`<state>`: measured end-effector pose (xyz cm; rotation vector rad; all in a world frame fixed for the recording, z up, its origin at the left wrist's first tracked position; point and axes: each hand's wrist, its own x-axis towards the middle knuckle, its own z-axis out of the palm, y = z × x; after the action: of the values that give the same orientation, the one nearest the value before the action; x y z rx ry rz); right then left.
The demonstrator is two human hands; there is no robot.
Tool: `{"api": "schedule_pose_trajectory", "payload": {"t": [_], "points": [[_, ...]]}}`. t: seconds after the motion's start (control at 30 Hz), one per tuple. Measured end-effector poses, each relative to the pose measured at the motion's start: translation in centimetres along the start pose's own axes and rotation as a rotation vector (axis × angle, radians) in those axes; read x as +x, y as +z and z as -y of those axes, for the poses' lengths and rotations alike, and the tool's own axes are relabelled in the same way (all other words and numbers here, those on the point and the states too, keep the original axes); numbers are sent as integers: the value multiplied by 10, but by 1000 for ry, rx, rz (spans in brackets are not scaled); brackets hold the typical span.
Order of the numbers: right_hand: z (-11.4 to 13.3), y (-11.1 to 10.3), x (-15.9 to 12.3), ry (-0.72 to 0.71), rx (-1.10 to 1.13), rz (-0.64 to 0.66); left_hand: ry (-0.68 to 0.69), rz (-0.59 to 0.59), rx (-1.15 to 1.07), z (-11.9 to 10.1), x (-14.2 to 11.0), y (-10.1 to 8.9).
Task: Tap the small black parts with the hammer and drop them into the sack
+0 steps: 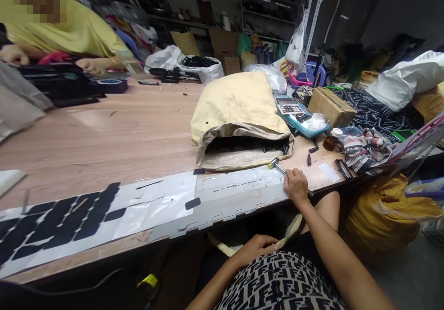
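Observation:
My right hand (pixel 295 186) is closed around the handle of a small hammer (pixel 276 163), whose yellow-green end rests by the table's front edge. Just behind it lies a large cream sack (pixel 239 102), its mouth facing me and dark pieces inside. My left hand (pixel 255 249) is low at my lap, fingers stretched out, with the fingertips at the pale yellow rim of an open bag (pixel 293 230). Whether they touch the rim, I cannot tell. Black flat stickers (pixel 69 220) lie on a white sheet (pixel 152 201) along the table's front left.
A co-worker in a yellow top (pixel 79 28) works at the far left. To the right are a calculator (pixel 288 106), a blue tray (pixel 308 130), a cardboard box (pixel 331 106), a brown bottle (pixel 332 141) and a striped cloth (pixel 366 148). A yellow sack (pixel 381 217) stands below.

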<state>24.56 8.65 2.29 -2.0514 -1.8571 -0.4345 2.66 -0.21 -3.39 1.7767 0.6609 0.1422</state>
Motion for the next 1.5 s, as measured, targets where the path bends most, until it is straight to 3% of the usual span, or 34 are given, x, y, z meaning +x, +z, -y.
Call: {"api": "schedule_pose_trajectory", "payload": {"t": [0.1,0.2,0.3,0.37,0.47,0.63,1.5], "points": [[0,1,0,-9,-7,0,95,-375,192,-11,-17,-13],[-1,0,0,-20,-6,-7,166,-845,307,-16,-43,-44],[-1,-2,0,-23,2,-22,88,-1254,487,-6,-65,-81],[-1,-3,1,-26,8,-31,1,-1391,601,6,-70,-100],[-1,-4,2,-31,15,-41,-99,-1412,767,19,-64,-110],[-3,-4,3,-55,24,-52,-242,-1408,915,19,-50,-104],[-4,-5,3,-85,18,-71,-382,-1316,936,12,-49,-104]]}}
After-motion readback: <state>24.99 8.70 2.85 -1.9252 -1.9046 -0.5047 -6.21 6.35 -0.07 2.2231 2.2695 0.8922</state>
